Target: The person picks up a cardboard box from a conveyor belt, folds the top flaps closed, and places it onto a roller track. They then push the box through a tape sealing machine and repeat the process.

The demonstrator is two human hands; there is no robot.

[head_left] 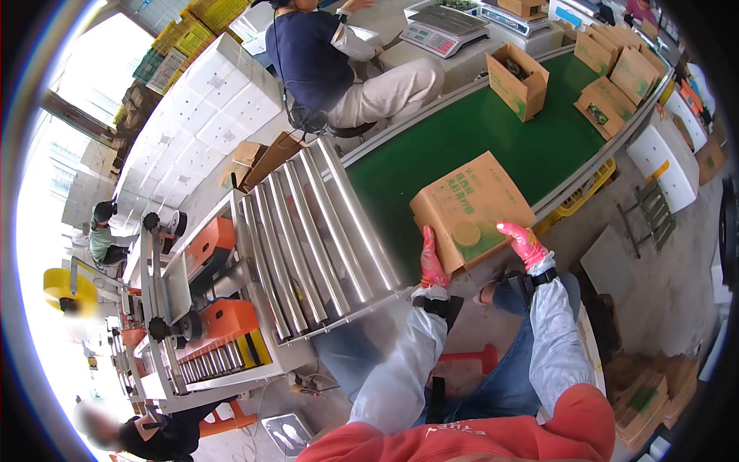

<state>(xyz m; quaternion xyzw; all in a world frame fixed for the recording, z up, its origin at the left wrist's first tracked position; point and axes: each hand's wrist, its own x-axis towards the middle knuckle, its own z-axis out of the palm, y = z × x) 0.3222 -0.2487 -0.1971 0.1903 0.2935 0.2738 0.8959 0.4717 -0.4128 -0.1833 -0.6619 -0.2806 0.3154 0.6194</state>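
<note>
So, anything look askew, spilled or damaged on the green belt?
No spill or clear damage visible. Mildly odd: toward the far end of the belt, several cartons bunch at uneven angles along its right side in the picture. The box between the left hand and right hand looks intact.

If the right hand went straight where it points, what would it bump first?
Probably the nearest cardboard box: the right hand points at it and seems to touch it, though depth is unclear.

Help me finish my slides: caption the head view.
Two pink-gloved hands hold a cardboard box at a green conveyor belt.
</note>
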